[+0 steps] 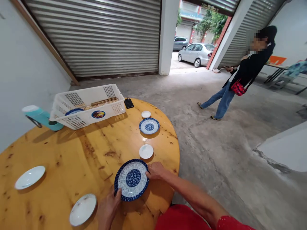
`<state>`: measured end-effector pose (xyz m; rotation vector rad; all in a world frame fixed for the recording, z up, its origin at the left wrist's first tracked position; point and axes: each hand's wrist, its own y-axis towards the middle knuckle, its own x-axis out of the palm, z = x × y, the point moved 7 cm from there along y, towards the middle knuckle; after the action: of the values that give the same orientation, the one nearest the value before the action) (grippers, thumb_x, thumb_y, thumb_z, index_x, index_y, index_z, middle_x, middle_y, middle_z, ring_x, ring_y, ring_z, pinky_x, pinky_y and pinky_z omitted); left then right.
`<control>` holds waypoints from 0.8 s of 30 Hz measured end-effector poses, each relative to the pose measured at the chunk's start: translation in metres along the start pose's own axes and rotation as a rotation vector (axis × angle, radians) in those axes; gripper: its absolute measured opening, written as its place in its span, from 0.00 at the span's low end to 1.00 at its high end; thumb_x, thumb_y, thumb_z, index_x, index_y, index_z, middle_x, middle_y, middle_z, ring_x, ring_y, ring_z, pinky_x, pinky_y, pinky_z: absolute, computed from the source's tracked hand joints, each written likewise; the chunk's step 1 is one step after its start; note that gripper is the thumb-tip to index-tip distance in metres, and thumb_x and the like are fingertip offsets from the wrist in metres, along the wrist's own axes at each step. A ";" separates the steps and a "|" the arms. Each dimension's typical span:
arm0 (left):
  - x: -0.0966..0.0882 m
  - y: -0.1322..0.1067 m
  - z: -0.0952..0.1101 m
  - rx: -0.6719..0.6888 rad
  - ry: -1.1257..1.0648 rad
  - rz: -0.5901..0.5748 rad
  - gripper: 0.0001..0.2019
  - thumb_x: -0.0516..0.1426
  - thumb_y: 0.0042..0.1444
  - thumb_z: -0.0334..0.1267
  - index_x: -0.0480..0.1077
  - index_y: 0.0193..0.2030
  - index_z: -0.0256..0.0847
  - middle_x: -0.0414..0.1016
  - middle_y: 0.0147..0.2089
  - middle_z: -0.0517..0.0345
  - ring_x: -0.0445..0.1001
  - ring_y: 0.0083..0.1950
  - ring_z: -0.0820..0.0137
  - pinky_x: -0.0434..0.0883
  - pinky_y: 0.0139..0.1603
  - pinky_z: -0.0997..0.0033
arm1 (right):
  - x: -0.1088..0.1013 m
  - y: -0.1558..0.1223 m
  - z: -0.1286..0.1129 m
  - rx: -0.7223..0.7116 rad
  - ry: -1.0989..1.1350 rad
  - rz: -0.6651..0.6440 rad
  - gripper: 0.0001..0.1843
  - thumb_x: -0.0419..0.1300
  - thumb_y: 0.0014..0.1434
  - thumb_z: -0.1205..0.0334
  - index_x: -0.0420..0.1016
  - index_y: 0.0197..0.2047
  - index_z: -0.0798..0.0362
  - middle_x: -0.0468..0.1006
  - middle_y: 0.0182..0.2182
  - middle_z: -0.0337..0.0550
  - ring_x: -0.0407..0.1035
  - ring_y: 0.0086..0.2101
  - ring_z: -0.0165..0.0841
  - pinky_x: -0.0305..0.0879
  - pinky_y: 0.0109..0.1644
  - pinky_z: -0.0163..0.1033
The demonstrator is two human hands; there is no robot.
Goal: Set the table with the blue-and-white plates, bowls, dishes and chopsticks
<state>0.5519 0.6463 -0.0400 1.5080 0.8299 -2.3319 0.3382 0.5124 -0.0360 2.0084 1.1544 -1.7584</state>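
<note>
Blue and white, the big plate is between two bare hands near the edge of the round wooden bench. The left hand pinches the near left rim, with its thumb on top. The right hand is closed on the right side of the rim. I cannot tell if the big plate touches the bench.

Just past it sits a little white dish. Next comes a smaller blue plate, and then a tiny white dish. Two more white dishes are on the left side, one near the left hand and one well apart.

At the far side is a white basket with thin brown sticks and something blue in it. A black phone lies just beside it, and a blue-green bottle stands at its other end.
</note>
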 end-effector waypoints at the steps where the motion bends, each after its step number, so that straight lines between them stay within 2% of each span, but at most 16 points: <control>1: 0.002 -0.001 0.001 0.004 0.018 -0.047 0.27 0.43 0.62 0.53 0.78 0.48 0.39 0.82 0.41 0.40 0.79 0.48 0.44 0.73 0.44 0.53 | 0.000 0.000 0.000 -0.001 -0.006 -0.005 0.22 0.50 0.65 0.53 0.78 0.47 0.59 0.82 0.43 0.60 0.78 0.44 0.50 0.74 0.47 0.49; 3: 0.005 -0.004 0.003 0.002 0.049 -0.128 0.29 0.40 0.64 0.52 0.76 0.52 0.37 0.81 0.45 0.38 0.78 0.51 0.43 0.71 0.48 0.51 | -0.001 0.000 -0.001 -0.001 -0.014 -0.014 0.21 0.49 0.66 0.53 0.77 0.48 0.58 0.82 0.44 0.60 0.78 0.44 0.49 0.73 0.47 0.49; 7: 0.006 -0.007 0.003 -0.014 0.061 -0.175 0.29 0.39 0.65 0.53 0.73 0.53 0.38 0.81 0.46 0.38 0.78 0.53 0.43 0.70 0.50 0.52 | -0.003 -0.001 -0.002 -0.004 -0.015 -0.011 0.22 0.50 0.66 0.53 0.77 0.48 0.59 0.82 0.43 0.61 0.78 0.44 0.51 0.73 0.46 0.49; 20: -0.001 -0.013 0.007 -0.069 0.078 -0.164 0.28 0.40 0.67 0.51 0.73 0.56 0.38 0.79 0.51 0.37 0.76 0.56 0.46 0.70 0.51 0.54 | -0.009 0.003 -0.009 -0.013 -0.048 -0.034 0.21 0.51 0.65 0.54 0.80 0.44 0.59 0.82 0.42 0.62 0.78 0.44 0.51 0.73 0.45 0.48; 24: -0.003 -0.017 0.011 -0.047 0.084 -0.108 0.26 0.41 0.68 0.49 0.72 0.57 0.37 0.79 0.51 0.37 0.77 0.55 0.48 0.70 0.50 0.56 | -0.006 0.003 -0.008 -0.001 -0.052 -0.028 0.21 0.51 0.65 0.55 0.79 0.45 0.60 0.82 0.43 0.63 0.78 0.44 0.53 0.72 0.45 0.49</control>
<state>0.5366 0.6529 -0.0283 1.5880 1.0032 -2.3203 0.3463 0.5132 -0.0296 1.9427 1.1733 -1.8117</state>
